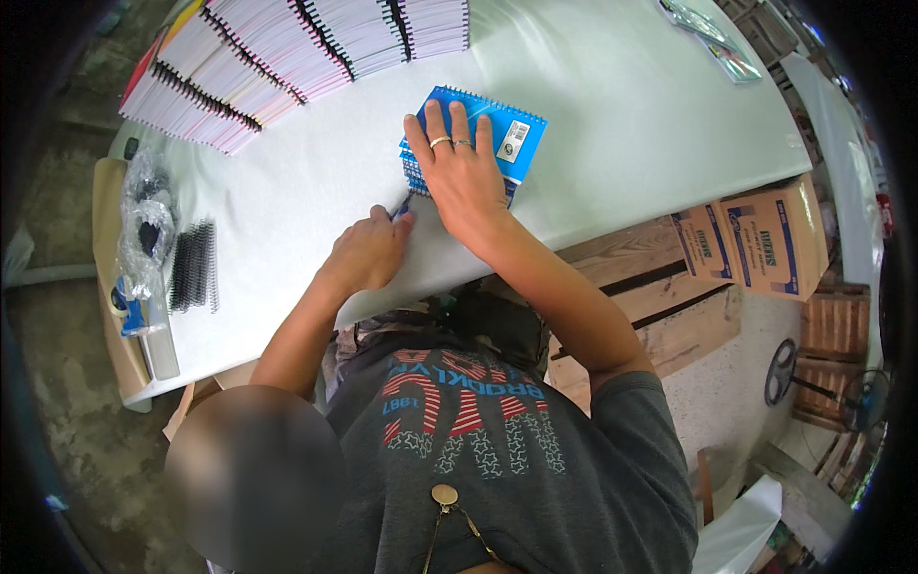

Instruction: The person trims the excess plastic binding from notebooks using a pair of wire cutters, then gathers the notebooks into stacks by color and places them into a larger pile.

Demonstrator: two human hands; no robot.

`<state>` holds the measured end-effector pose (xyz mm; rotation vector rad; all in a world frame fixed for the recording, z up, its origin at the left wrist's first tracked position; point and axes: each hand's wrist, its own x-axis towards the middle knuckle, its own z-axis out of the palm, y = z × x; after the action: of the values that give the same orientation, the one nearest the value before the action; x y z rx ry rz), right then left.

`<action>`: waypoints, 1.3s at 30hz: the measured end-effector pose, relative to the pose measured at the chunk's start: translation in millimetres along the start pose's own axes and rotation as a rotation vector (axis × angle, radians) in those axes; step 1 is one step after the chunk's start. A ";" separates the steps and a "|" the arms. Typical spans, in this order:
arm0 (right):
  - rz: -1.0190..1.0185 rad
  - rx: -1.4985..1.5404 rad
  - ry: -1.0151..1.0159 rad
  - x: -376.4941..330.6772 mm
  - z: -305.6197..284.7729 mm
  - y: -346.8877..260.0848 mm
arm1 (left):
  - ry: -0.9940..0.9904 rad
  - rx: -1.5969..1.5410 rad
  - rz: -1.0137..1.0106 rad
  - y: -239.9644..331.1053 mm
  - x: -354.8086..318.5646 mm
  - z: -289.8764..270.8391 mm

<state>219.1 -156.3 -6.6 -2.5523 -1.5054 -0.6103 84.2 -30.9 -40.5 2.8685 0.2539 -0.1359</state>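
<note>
A small stack of blue spiral-bound notebooks (528,161) lies on the white-covered table, coil edges facing away and to the left. My right hand (464,177) rests flat on the top notebook with its fingers spread; two rings show on it. Just left of the stack, my left hand (371,251) is closed around a slim dark tool (402,208). Its tip reaches the near left corner of the stack, by the coil ends. The fingers cover most of the tool, so its exact kind does not show.
Thick rows of spiral-bound books (287,57) stand at the far left. Black binding coils (194,266), clear plastic wrap (145,201) and a blue tape dispenser (132,314) lie along the left edge. Plastic packets (712,40) sit far right. Cardboard boxes (755,239) stand below the table's right side.
</note>
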 end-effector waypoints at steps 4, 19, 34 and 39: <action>0.015 0.075 0.035 -3.0 3.2 6.5 | -0.556 -0.905 -0.606 6.4 8.3 -56.2; 0.287 0.600 -0.183 -62.9 35.6 122.0 | 0.104 -0.419 0.021 13.4 -11.2 1.7; 0.514 0.654 0.028 48.3 91.8 -44.0 | 0.297 -1.116 -0.258 -93.9 78.0 -37.9; 0.552 1.292 -0.172 51.2 99.2 7.3 | 0.466 -0.876 -0.161 -97.9 77.8 -79.9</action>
<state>275.0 -88.7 -75.9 -1.7642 -0.6804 0.5268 147.9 95.7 3.3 1.9658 0.4852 0.4977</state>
